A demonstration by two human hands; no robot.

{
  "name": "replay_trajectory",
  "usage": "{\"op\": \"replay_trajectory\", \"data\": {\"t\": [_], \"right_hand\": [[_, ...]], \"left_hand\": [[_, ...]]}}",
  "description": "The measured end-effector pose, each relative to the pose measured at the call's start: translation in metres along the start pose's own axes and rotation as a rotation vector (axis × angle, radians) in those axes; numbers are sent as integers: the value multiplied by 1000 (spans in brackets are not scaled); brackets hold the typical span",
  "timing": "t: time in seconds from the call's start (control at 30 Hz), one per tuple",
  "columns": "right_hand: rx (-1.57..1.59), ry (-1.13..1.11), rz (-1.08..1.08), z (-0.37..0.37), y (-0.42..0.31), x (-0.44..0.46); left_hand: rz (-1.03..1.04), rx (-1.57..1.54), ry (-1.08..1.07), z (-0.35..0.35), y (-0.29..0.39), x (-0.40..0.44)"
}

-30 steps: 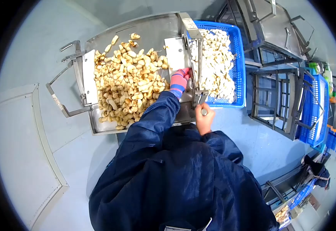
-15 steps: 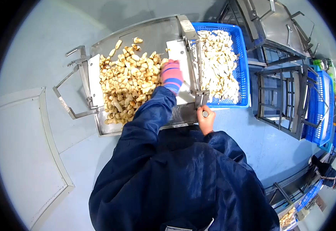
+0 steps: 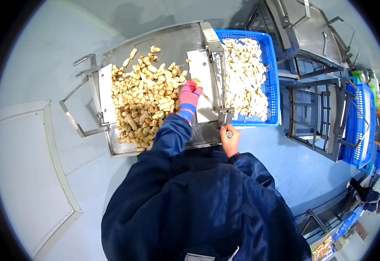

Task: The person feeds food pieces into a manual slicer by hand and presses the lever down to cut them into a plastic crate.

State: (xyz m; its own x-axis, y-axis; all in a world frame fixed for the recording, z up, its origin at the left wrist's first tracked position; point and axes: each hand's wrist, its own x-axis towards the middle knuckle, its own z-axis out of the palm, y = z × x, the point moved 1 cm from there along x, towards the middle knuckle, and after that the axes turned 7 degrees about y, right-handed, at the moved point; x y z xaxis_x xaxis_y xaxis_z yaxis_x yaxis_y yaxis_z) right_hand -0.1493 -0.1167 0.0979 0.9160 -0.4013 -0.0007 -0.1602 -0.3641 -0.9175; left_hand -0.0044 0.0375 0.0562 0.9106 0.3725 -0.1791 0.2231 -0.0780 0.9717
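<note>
My left hand (image 3: 190, 96), in a pink glove with blue stripes, is closed on a small pale mushroom (image 3: 197, 81) over the white cutting board (image 3: 203, 65). To its left a heap of whole mushrooms with brownish caps (image 3: 144, 95) lies on the steel tray table (image 3: 172, 39). My bare right hand (image 3: 231, 141) is wrapped round the round-ended handle (image 3: 229, 134) of a hinged metal cutter (image 3: 223, 82), which runs along the board's right edge. Beyond the cutter, white mushroom slices (image 3: 244, 78) fill much of a blue basket (image 3: 275, 82).
On the tray's left side are another white board (image 3: 106, 93) and a metal arm frame (image 3: 74, 119). Metal stands (image 3: 314, 113) and more blue baskets (image 3: 359, 126) are at the right. A white panel door (image 3: 29, 174) is at the left.
My left hand has moved from the heap's edge slightly down and left, and a mushroom now shows at its fingertips. My right hand stays on the cutter handle.
</note>
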Motion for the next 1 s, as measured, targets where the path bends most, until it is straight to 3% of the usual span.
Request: {"op": "replay_trajectory", "data": {"t": [0.07, 0.13, 0.2, 0.23, 0.4, 0.47, 0.5, 0.6, 0.63, 0.73, 0.77, 0.87, 0.9, 1.0], "right_hand": [[-2, 2, -14, -1, -7, 2], [-22, 7, -23, -4, -23, 9], [-58, 12, -21, -8, -49, 17], [-76, -19, 28, -11, -62, 22], [-22, 15, -70, -1, -11, 4], [28, -42, -15, 3, -1, 0], [52, 16, -73, 4, -7, 2], [38, 11, 111, -6, -51, 16], [74, -48, 172, -8, -57, 17], [66, 0, -62, 6, 17, -2], [29, -70, 12, 4, 24, -5], [49, 0, 108, -4, -29, 8], [45, -55, 202, -9, -64, 15], [116, 15, -98, 7, 8, -1]], "left_hand": [[-170, -109, -112, 27, -44, -7], [55, 186, -114, 40, -49, -18], [108, 70, -133, 49, -61, -16], [36, 15, -162, 48, -64, -17], [19, 88, -250, 38, -49, -11], [-101, -42, -323, 39, -53, -7], [-65, -60, -290, 41, -51, -1], [54, -24, -255, 46, -71, -2], [8, 54, -284, 40, -62, -7], [-131, 18, -385, 40, -56, 3], [-46, 143, -374, 35, -40, 1], [-87, -70, -398, 43, -70, 7], [-130, -79, -448, 34, -38, 3], [-225, -289, -494, 45, -79, 16]]}}
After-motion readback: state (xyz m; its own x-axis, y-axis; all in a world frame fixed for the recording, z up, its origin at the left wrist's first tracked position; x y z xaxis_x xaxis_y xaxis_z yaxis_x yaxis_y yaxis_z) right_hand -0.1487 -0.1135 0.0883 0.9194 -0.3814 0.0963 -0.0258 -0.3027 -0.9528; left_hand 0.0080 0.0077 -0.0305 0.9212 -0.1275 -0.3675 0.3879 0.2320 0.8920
